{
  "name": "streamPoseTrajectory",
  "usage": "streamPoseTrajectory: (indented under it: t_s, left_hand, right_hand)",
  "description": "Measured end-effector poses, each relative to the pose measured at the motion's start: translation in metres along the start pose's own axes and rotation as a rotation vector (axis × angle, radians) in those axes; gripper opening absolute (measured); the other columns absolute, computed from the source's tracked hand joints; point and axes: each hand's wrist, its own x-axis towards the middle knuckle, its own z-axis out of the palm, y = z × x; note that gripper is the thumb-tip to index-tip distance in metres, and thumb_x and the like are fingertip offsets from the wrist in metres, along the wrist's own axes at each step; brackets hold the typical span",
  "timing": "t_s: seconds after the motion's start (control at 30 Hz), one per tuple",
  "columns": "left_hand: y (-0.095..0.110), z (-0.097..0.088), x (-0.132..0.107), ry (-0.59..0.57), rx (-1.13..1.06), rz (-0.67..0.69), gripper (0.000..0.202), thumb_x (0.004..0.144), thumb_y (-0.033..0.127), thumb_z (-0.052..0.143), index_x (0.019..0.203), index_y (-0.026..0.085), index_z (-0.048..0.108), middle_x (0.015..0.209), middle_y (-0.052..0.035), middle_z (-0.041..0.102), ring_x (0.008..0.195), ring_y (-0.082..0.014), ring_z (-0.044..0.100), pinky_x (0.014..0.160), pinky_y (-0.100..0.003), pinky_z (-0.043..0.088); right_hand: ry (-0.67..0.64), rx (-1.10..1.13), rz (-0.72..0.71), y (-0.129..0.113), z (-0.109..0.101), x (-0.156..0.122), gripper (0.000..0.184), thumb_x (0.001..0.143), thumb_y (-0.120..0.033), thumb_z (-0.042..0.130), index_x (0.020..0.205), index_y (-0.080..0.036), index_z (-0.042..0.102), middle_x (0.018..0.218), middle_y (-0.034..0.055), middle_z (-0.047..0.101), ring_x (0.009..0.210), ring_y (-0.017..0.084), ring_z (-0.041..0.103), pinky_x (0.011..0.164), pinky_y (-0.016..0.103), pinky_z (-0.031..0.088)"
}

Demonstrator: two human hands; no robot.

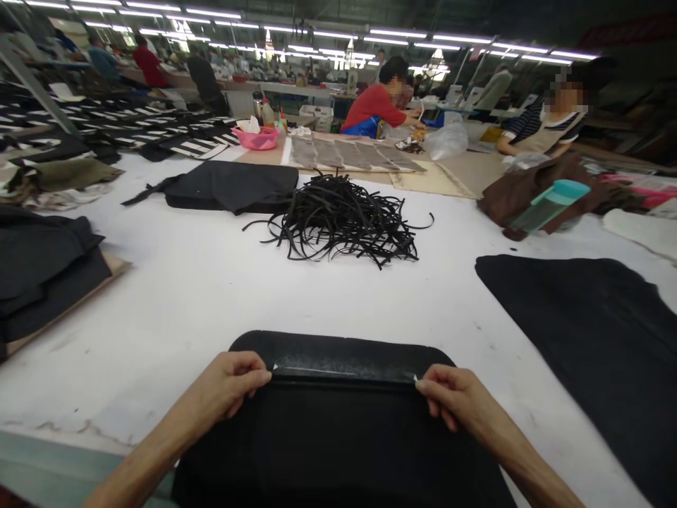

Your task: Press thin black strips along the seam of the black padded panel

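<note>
A large black fabric panel [338, 444] with rounded far corners lies flat right in front of me. Across its far part runs a narrow black strip [343, 378], hard to tell from the panel beneath. My left hand [238, 381] pinches the strip's left end between thumb and forefinger. At the right end, my right hand [449, 391] pinches it the same way. A small white tip shows beside the fingers at each end. Between the hands the strip looks straight, and a shiny band shows on the panel just beyond it.
A tangled heap of black strips [349, 219] lies beyond the panel, beside a black fabric stack [227, 187]. More black pieces lie left [47, 282] and right [597, 339]. A teal-lidded bottle [553, 204] leans on brown cloth. Co-workers sit across the white table [211, 296].
</note>
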Motion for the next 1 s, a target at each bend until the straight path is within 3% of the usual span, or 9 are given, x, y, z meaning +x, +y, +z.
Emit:
streamPoseTrajectory:
  t_s: [0.23,0.53,0.63,0.73,0.87,1.0]
  left_hand:
    - [-0.018,-0.006,0.006,-0.220,-0.392,-0.153,0.038,0.066,0.047,0.066,0.060,0.018,0.043,0.041,0.0075,0.044,0.028,-0.0010,0.017,0.029,-0.017,0.008]
    - [-0.015,-0.003,0.007,-0.238,-0.445,-0.129,0.034,0.065,0.043,0.068,0.063,0.015,0.050,0.048,0.0026,0.054,0.028,-0.0007,0.025,0.029,-0.015,0.012]
    - [-0.011,-0.001,0.001,-0.192,-0.394,-0.118,0.031,0.064,0.040,0.067,0.074,0.014,0.053,0.059,-0.0013,0.062,0.031,-0.0025,0.034,0.029,-0.015,0.019]
    - [-0.007,0.004,-0.004,-0.070,-0.290,-0.123,0.031,0.062,0.040,0.064,0.075,0.014,0.052,0.065,-0.0040,0.065,0.035,-0.0060,0.044,0.031,-0.015,0.025]
    - [-0.006,0.011,-0.002,0.084,-0.158,-0.098,0.029,0.060,0.042,0.059,0.070,0.016,0.051,0.060,-0.0016,0.061,0.037,-0.0094,0.048,0.031,-0.018,0.029]
    - [-0.010,0.015,0.003,0.155,-0.063,-0.076,0.024,0.063,0.040,0.054,0.065,0.018,0.047,0.050,0.0027,0.055,0.033,-0.0091,0.045,0.029,-0.018,0.026]
  right_hand:
    - [-0.187,0.192,0.088,0.013,-0.002,-0.006,0.041,0.070,-0.055,0.056,0.055,-0.019,0.044,0.044,-0.0043,0.048,0.033,0.004,0.028,0.039,0.022,0.013]
    - [-0.236,0.282,0.109,0.015,-0.004,-0.007,0.043,0.069,-0.057,0.060,0.060,-0.017,0.047,0.051,-0.0036,0.047,0.039,0.004,0.029,0.041,0.023,0.012]
    - [-0.207,0.257,0.103,0.015,-0.004,-0.010,0.039,0.070,-0.054,0.059,0.064,-0.017,0.049,0.055,-0.0033,0.048,0.042,0.005,0.033,0.043,0.023,0.016]
    - [-0.155,0.195,0.123,0.016,-0.003,-0.011,0.040,0.069,-0.056,0.058,0.063,-0.018,0.050,0.051,-0.0038,0.046,0.042,0.006,0.032,0.044,0.023,0.017]
    - [-0.088,0.075,0.174,0.022,-0.001,-0.006,0.043,0.065,-0.062,0.052,0.058,-0.019,0.051,0.038,-0.0043,0.038,0.037,0.008,0.028,0.042,0.024,0.016]
    - [0.011,-0.003,0.154,0.032,-0.001,0.004,0.043,0.060,-0.062,0.054,0.059,-0.020,0.052,0.048,0.0000,0.051,0.037,0.009,0.036,0.042,0.025,0.022]
